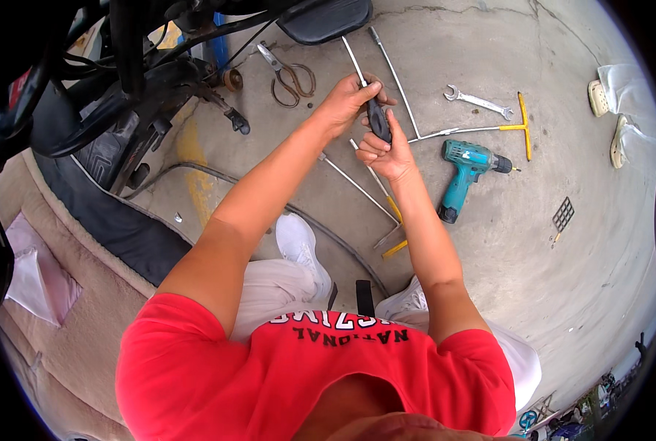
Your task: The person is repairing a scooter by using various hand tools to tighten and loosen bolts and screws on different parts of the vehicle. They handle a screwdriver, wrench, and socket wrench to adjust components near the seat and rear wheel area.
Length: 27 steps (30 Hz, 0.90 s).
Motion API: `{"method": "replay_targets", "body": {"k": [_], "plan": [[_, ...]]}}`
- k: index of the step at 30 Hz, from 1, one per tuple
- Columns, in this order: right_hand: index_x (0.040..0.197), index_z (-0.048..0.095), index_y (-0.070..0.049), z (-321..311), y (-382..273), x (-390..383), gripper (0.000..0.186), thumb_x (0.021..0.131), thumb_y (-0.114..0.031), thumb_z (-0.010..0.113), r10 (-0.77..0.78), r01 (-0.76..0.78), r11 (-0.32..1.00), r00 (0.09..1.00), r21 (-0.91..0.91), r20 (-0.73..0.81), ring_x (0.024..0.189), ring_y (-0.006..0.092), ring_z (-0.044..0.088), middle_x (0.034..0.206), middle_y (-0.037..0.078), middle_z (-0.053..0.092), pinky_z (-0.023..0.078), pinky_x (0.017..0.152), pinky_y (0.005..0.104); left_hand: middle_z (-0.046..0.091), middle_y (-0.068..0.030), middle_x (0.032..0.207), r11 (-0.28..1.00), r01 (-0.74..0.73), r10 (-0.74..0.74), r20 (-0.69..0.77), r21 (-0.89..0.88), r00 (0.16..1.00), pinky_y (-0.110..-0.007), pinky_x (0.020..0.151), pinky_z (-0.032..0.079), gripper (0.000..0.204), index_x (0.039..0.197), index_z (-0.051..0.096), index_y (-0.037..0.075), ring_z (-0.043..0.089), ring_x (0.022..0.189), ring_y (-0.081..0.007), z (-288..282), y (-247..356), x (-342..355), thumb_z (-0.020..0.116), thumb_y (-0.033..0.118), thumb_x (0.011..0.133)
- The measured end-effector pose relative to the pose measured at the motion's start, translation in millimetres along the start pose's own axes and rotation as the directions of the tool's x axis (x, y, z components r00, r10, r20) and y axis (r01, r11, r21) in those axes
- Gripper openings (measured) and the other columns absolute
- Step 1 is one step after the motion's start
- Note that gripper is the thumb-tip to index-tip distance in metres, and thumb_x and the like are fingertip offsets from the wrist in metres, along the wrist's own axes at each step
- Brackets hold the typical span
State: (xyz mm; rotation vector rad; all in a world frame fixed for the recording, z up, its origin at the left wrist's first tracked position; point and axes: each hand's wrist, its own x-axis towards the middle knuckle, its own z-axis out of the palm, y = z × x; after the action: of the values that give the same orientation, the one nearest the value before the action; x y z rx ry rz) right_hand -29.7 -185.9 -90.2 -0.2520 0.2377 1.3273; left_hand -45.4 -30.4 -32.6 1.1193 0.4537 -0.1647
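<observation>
Both my hands are on a screwdriver with a black handle, held slantwise over the concrete floor. My left hand closes around it where the shaft meets the handle. Lower down, my right hand wraps the butt of the handle, thumb along its side. The thin bright shaft points away from me, its tip at the lower edge of a black rounded panel, perhaps a mirror; whether they touch I cannot tell.
Around my hands lie scissors, an open-ended spanner, a yellow T-handle wrench, a long metal rod, more yellow-handled tools and a teal cordless drill. A black vehicle frame and padded cover stand left.
</observation>
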Motion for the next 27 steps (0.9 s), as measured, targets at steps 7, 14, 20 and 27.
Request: {"method": "replay_targets", "body": {"k": [7, 14, 20, 27], "plan": [[0.101, 0.057, -0.002, 9, 19, 2, 0.048, 0.094, -0.048, 0.045, -0.72, 0.236, 0.216, 0.694, -0.948, 0.008, 0.047, 0.0108, 0.035, 0.053, 0.0, 0.042, 0.038, 0.059, 0.0293, 0.057, -0.0052, 0.082, 0.992, -0.119, 0.122, -0.181, 0.029, 0.976, -0.032, 0.068, 0.048, 0.028, 0.09, 0.051, 0.005, 0.063, 0.092, -0.0221, 12, -16, 1, 0.059, 0.032, 0.09], [0.1, 0.056, -0.002, 7, 6, -1, 0.045, 0.094, -0.046, 0.047, -0.221, 0.145, 0.926, 0.957, -0.35, -0.189, 0.047, 0.0108, 0.033, 0.051, -0.001, 0.037, 0.038, 0.06, 0.0295, 0.056, -0.0034, 0.083, 0.997, -0.076, 0.076, -0.039, -0.011, 0.996, -0.034, 0.072, 0.049, 0.027, 0.087, 0.053, 0.006, 0.062, 0.094, -0.0228, -4, -16, 1, 0.059, 0.033, 0.09], [0.111, 0.055, -0.003, 5, 11, -1, 0.05, 0.092, -0.049, 0.047, -0.385, 0.199, 0.696, 0.914, -0.69, -0.125, 0.048, 0.011, 0.038, 0.053, -0.001, 0.039, 0.037, 0.054, 0.0278, 0.054, -0.0023, 0.083, 0.992, -0.111, 0.115, -0.082, 0.056, 0.99, -0.037, 0.075, 0.048, 0.029, 0.086, 0.052, 0.008, 0.061, 0.096, -0.0228, 2, -17, 3, 0.06, 0.035, 0.089], [0.111, 0.056, -0.002, 7, 6, -1, 0.052, 0.094, -0.049, 0.044, -0.268, 0.188, 0.881, 0.955, -0.435, -0.13, 0.047, 0.0086, 0.033, 0.051, -0.004, 0.036, 0.032, 0.049, 0.0261, 0.054, -0.0024, 0.08, 0.991, -0.125, 0.127, -0.053, 0.042, 0.991, -0.035, 0.078, 0.047, 0.025, 0.086, 0.052, 0.007, 0.062, 0.094, -0.0222, 0, -13, 2, 0.058, 0.031, 0.09]]}}
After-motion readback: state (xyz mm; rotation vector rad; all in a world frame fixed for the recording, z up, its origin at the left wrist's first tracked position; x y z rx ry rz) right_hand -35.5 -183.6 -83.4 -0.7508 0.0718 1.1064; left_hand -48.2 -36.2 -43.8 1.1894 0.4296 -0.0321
